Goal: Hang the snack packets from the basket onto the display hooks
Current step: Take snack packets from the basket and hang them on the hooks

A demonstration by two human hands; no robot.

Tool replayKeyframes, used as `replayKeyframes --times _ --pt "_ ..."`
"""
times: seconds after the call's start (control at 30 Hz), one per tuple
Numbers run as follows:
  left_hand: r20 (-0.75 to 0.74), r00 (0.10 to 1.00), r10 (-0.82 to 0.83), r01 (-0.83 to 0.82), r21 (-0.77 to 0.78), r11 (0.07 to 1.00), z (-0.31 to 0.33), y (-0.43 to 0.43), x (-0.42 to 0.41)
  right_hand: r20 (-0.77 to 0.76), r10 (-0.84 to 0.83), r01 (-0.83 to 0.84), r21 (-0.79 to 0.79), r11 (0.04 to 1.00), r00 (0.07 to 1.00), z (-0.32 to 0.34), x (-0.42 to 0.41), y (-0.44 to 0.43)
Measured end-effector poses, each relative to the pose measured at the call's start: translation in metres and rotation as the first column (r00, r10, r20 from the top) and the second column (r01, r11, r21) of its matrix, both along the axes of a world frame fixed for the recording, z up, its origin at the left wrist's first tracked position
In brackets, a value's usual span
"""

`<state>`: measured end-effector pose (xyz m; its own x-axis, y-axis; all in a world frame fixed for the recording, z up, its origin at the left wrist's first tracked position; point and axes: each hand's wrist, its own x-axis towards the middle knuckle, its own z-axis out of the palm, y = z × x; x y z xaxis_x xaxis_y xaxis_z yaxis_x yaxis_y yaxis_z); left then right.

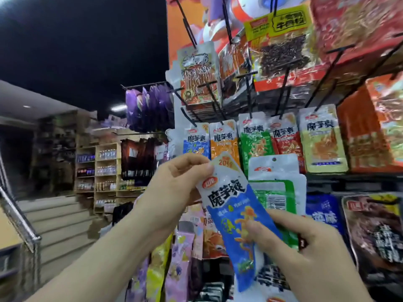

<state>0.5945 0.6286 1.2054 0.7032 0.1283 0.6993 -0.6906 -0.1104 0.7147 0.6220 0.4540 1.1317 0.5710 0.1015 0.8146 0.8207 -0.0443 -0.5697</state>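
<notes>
Blue snack packet (pixel 231 214), frame centre, mid-hanging: left hand (pixel 174 188) pinches its top, right hand (pixel 305 253) grips its lower half. Next, its top likely needs threading onto the hook (pixel 188 116) above.

a blue and white packet (pixel 229 205) hung tilted in the air, top leaning left, below a row of hung packets (pixel 255 140). a green packet (pixel 277 192) stood behind it, back showing. black hooks (pixel 218 99) jutted above.

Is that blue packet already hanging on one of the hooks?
No: the blue packet is held in the air, with the left hand pinching its top corner and the right hand holding its lower half.
</notes>
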Motion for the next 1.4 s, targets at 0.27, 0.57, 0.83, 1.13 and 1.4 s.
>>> replayKeyframes --times 0.27,0.57,0.83,1.13,1.4 --pt "0.196 0.968 0.154 -0.147 -0.049 0.988 0.092 0.049 0.029 0.135 -0.021 0.027 -0.043 0.999 0.991 0.069 0.012 0.03" --pt "0.302 0.871 0.388 -0.45 0.171 0.877 0.144 0.096 0.076 0.139 -0.08 0.089 -0.057 0.994 0.987 0.111 0.042 0.075" --pt "0.154 0.961 0.231 -0.266 0.268 0.926 0.155 0.095 0.09 0.089 -0.132 0.134 -0.016 0.991 0.987 0.113 0.06 0.089" --pt "0.084 0.995 0.052 -0.067 0.192 0.979 0.151 0.103 0.095 0.097 -0.147 0.149 -0.016 0.989 0.984 0.12 0.07 0.092" --pt "-0.107 0.988 -0.11 0.125 0.138 0.982 0.155 0.107 0.097 0.073 -0.15 0.153 -0.052 0.987 0.986 0.122 0.07 0.108"
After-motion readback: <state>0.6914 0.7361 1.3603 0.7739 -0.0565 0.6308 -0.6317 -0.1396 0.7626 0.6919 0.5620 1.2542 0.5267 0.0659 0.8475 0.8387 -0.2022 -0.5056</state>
